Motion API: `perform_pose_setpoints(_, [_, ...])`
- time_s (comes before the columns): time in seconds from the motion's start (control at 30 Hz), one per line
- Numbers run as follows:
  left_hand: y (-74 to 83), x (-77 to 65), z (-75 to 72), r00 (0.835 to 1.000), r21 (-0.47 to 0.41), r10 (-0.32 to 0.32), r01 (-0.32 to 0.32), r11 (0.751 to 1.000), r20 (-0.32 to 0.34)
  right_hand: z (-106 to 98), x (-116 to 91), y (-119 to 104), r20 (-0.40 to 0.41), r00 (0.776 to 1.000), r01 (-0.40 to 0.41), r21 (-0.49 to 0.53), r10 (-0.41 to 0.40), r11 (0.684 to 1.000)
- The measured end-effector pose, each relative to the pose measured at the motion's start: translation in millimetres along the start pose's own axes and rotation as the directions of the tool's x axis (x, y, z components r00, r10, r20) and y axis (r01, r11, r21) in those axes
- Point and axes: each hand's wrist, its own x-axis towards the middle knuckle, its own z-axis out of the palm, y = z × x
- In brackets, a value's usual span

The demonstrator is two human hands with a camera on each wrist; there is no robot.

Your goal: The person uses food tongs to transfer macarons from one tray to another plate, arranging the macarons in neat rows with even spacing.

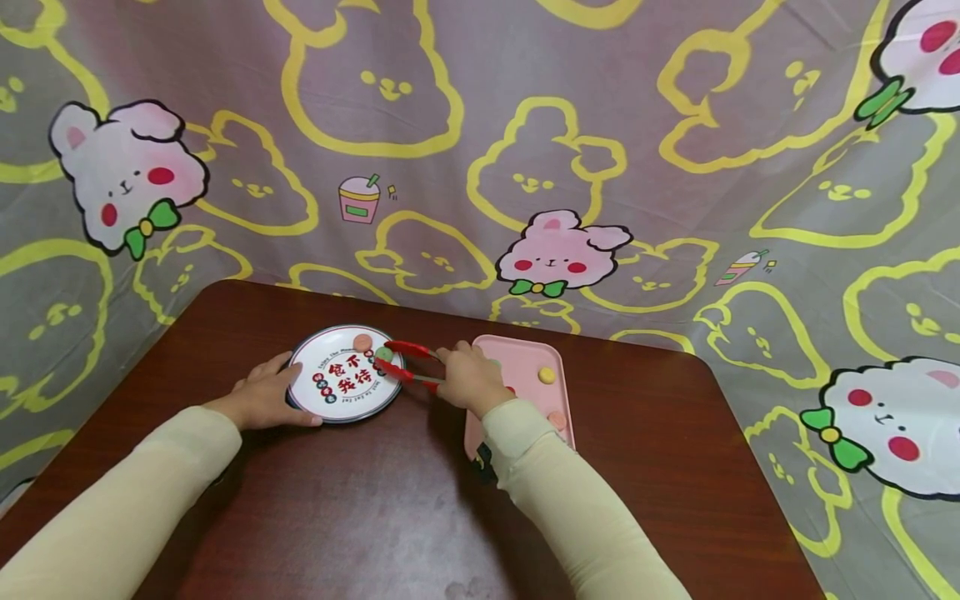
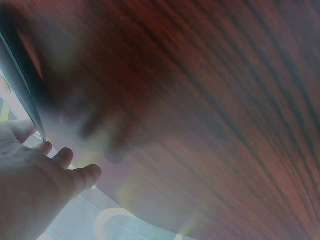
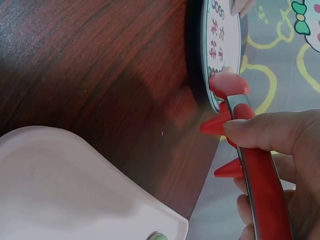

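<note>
My left hand (image 1: 262, 396) grips the left rim of a round white plate (image 1: 309, 371) with red Chinese characters and a dark blue edge. A pink round cookie (image 1: 362, 342) lies near the plate's far rim. In my right hand (image 1: 471, 379) I hold red-tipped metal tongs (image 3: 265, 195), thumb on one arm and fingers round the other. Their tips pinch a small green cookie (image 1: 384, 354) over the plate's right side. Seen from the right wrist, the red tips largely hide that cookie. From the left wrist, the plate (image 2: 20, 75) shows edge-on beside my fingertips.
A pink tray (image 1: 517, 358) lies to the right, partly under my right hand and forearm. It bears a yellow cookie (image 1: 547, 375), a pink cookie (image 1: 557, 420) and a green one (image 3: 158, 236). The brown wooden table (image 1: 360, 500) meets a cartoon-patterned curtain (image 1: 435, 192) behind.
</note>
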Motion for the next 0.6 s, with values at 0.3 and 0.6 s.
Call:
perform_pose_setpoints(0.3, [-0.6, 0.3, 1.0, 1.000, 0.001, 0.002, -0.002, 1.000, -0.002, -0.2, 0.0, -0.8, -0.007, 1.000, -0.007, -0.001, 0.007, 1.000])
perform_pose_setpoints(0.6, [-2.8, 1.1, 2.7, 1.000, -0.003, 0.009, -0.009, 1.000, -0.008, 0.0, 0.0, -1.5, -0.013, 1.000, -0.007, -0.002, 0.007, 1.000])
